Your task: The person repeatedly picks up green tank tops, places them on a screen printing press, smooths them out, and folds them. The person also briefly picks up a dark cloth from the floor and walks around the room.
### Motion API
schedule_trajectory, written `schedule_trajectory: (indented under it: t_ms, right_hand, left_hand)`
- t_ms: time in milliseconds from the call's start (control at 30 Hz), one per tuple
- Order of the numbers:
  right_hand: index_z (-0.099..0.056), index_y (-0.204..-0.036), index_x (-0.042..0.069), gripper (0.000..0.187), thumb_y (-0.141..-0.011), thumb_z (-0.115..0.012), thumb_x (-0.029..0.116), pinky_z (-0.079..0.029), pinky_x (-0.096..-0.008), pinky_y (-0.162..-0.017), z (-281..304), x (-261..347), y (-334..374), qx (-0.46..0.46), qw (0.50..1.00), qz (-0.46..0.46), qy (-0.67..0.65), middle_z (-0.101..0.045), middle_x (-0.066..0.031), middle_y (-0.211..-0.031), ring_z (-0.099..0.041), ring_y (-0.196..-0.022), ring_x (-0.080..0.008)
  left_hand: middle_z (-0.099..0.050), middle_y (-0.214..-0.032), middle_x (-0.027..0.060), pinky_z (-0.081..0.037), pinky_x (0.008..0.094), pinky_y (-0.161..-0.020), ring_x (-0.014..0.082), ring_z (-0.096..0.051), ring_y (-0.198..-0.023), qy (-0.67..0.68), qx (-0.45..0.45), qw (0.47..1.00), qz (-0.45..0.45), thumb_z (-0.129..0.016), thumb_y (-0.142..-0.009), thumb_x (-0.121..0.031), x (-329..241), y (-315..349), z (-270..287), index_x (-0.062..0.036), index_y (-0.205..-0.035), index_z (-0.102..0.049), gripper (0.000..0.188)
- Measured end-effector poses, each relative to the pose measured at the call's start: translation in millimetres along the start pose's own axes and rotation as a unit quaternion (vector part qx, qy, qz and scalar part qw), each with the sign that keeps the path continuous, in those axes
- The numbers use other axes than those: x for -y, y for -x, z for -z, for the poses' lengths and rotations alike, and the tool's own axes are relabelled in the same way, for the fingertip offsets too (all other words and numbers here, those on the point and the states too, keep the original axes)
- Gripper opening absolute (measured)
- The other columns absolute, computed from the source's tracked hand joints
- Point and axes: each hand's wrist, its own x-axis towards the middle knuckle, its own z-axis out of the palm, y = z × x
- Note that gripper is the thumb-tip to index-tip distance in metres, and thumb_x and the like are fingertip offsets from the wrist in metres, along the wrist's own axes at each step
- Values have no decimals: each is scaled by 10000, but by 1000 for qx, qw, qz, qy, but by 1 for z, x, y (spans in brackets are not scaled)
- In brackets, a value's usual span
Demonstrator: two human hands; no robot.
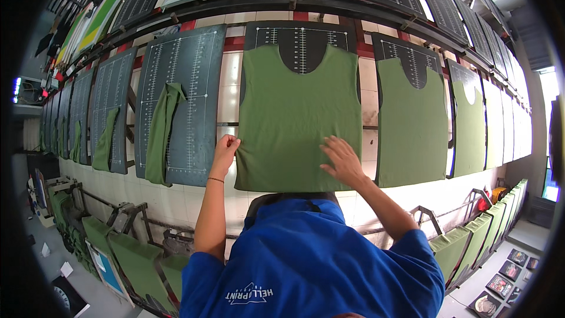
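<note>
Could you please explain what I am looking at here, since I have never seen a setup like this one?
There is no robot here, just a person working with two bare hands. The single picture comes from a camera on the person's head, looking down; its wide lens bends straight edges. The blue shirt at the bottom is the wearer's own.

In front is a dark board with white marks. A green cloth with a scooped neckline lies spread over most of it. The left hand has its grip on the cloth's left edge, while the right hand rests open on its lower right part.

More boards stand in a row: those to the right carry spread cloths, those to the left narrow folded ones.
</note>
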Motion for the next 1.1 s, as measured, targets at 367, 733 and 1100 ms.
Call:
schedule_trajectory:
  t_ms: [367, 733, 1100]
  right_hand:
    - [-432, -1508, 170, 756, -884, -598, 564, -202, -540, -1232, -30, 52, -71, 93, 986, 116, 79, -387, -122, -1574, -302, -1485, -336]
    - [-383, -1470, -58, 824, -900, -617, 488, -246, -517, -1204, -13, -15, -229, -121, 970, -158, 137, -398, -221, -1534, -336, -1447, -392]
    - [-304, -1554, 44, 836, -958, -448, 613, -151, -432, -1264, -64, 69, -159, 148, 928, 342, 4, -299, -100, -1630, -212, -1531, -234]
  left_hand:
    - [-519, -891, 16, -450, 270, -704, 106, -490, -791, -42, -75, 996, -19, -629, -996, -200, 5, -3, -7, -36, -1053, -523, 204]
    - [-595, -914, 37, -474, 279, -738, 117, -561, -832, -70, -48, 996, 14, -716, -916, -152, -83, -68, -34, 25, -1173, -568, 346]
    - [-626, -847, 144, -501, 393, -710, 292, -625, -791, -380, -235, 888, -110, -667, -880, -76, -87, -108, -25, 5, -921, -590, 119]
